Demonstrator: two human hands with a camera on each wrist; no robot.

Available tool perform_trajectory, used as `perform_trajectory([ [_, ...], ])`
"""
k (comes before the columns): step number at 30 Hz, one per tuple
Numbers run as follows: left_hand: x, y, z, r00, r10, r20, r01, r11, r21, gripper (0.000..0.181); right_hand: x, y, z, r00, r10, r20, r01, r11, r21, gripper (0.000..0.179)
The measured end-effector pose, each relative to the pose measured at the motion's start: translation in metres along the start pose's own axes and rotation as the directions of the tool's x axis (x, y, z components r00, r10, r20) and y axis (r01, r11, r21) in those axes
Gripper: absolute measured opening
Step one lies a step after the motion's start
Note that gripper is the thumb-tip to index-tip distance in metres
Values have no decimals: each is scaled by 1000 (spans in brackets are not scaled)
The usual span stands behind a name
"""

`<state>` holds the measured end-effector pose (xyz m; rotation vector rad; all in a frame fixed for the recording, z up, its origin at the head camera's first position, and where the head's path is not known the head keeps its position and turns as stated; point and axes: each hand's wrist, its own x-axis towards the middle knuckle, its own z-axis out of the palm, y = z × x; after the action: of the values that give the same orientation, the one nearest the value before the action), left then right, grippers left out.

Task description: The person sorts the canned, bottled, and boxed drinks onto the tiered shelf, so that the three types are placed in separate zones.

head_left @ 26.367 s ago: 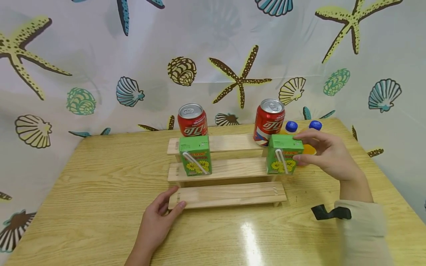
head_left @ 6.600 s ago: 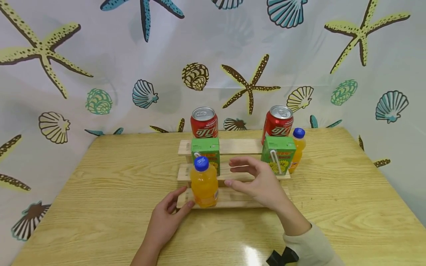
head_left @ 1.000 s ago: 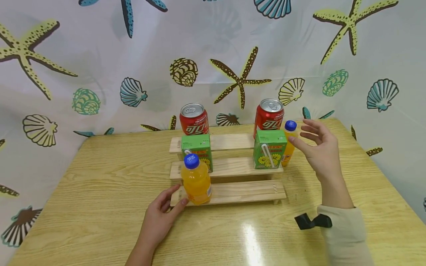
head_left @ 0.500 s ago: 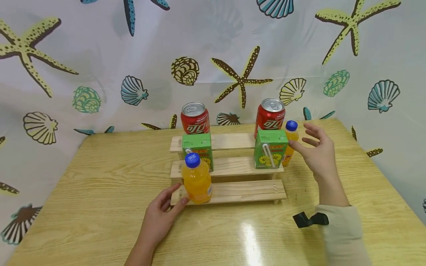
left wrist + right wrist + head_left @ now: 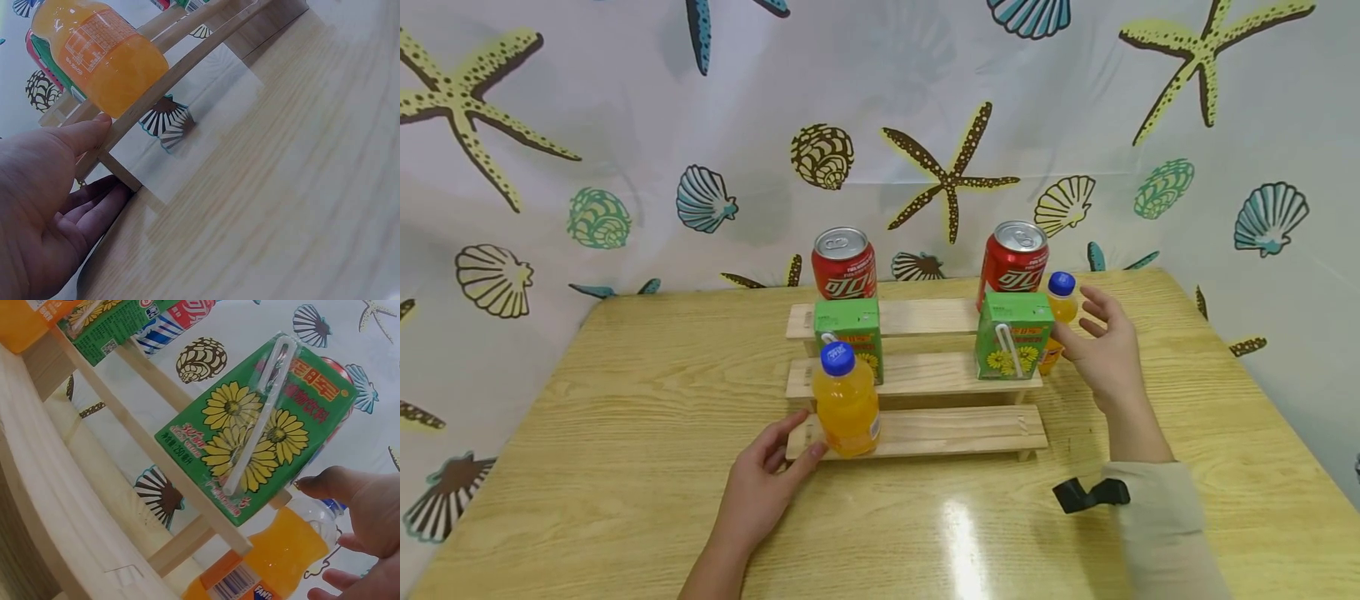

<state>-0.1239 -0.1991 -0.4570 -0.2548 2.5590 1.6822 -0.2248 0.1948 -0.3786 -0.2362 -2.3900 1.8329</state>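
A three-tier wooden display rack (image 5: 955, 431) stands on the table. My left hand (image 5: 758, 479) grips the left end of its lowest step, thumb on the tread and fingers against the leg in the left wrist view. An orange soda bottle (image 5: 847, 417) with a blue cap stands upright on that step, beside the thumb. My right hand (image 5: 1108, 354) is spread beside a second orange soda bottle (image 5: 294, 540), labelled Fanta, behind the rack's right end. Its thumb is at the bottle's shoulder, near the corner of the right green drink carton (image 5: 1015, 337); the other fingers are spread on the far side.
Another green drink carton (image 5: 850, 315) stands on the middle step's left, partly hidden by the front bottle. Two red cola cans, left (image 5: 845, 265) and right (image 5: 1012, 258), stand on the top step. A shell-and-starfish patterned cloth (image 5: 760, 233) hangs behind the table (image 5: 647, 433).
Since 26 seconds ago, one orange bottle has moved from the right to the lowest step's left end. Over the last second my right hand has moved left, closer to the remaining bottle.
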Motion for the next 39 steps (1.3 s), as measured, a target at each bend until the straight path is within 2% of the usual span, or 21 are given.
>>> perform_trajectory([
  [18, 0, 1, 0, 1000, -3, 8, 3, 1000, 5, 69, 7, 18, 9, 999, 33, 29, -34, 999, 34, 66],
  [25, 0, 1, 0, 1000, -4, 7, 4, 1000, 4, 68, 12, 25, 10, 993, 83, 82, -88, 994, 62, 66],
  [33, 0, -1, 0, 1000, -9, 2, 9, 1000, -1, 69, 13, 32, 11, 988, 73, 136, -80, 996, 48, 65],
  [39, 1, -2, 0, 1000, -11, 3, 11, 1000, -1, 71, 13, 35, 16, 987, 87, 136, -100, 991, 87, 63],
])
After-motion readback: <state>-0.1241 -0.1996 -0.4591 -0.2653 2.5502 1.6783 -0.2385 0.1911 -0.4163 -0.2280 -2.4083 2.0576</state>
